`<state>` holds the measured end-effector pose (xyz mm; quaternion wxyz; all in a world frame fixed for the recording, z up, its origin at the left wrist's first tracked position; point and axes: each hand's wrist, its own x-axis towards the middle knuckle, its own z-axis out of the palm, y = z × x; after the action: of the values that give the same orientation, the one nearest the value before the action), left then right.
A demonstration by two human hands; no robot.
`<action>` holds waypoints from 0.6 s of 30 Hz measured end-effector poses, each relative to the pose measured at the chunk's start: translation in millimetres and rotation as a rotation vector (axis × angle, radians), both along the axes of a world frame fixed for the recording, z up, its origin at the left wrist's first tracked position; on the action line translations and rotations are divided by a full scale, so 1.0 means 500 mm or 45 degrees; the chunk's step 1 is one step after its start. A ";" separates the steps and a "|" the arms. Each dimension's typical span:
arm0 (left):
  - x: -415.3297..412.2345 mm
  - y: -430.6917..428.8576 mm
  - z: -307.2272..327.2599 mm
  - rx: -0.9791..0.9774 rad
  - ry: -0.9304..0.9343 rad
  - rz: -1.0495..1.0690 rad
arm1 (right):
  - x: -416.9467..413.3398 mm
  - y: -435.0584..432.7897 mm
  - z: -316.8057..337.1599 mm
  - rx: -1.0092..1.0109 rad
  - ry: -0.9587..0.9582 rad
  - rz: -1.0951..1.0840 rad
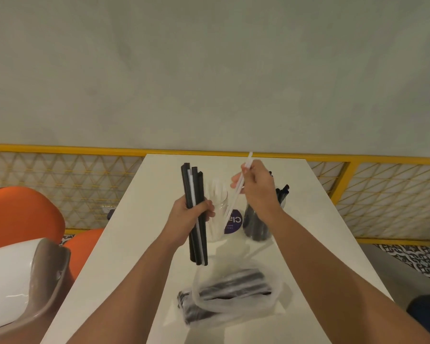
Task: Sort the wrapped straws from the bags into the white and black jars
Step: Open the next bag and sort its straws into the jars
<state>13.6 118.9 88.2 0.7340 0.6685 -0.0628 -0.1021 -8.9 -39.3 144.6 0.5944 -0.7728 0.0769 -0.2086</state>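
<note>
My left hand [191, 214] grips an upright bundle of straws [195, 194], mostly black with one white among them. My right hand [257, 187] pinches a single white wrapped straw [236, 197], tilted, its lower end pointing down beside the clear jar with white straws [217, 209]. Right of that jar stands the jar with black straws [256, 224], partly hidden behind my right wrist. A clear plastic bag [236, 296] with several black straws inside lies on the white table [139, 244] near me.
A purple round sticker [233, 224] lies on the table between the jars. Orange chairs [20, 214] and a white and brown seat [23, 284] stand at the left. A yellow mesh railing [382, 194] runs behind the table's far edge.
</note>
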 end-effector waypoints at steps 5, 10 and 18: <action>0.022 0.031 0.007 -0.101 -0.007 0.128 | 0.029 -0.009 0.033 0.061 -0.300 -0.138; 0.027 0.033 0.014 -0.158 -0.013 0.135 | 0.053 0.018 0.016 -0.034 -0.385 -0.104; 0.027 0.039 0.005 -0.196 0.035 0.140 | 0.075 0.031 0.001 -0.089 -0.392 -0.145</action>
<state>27.2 138.4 90.7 0.7886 0.6110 -0.0237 -0.0656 28.8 -23.7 145.1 0.5592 -0.7463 0.0214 -0.3604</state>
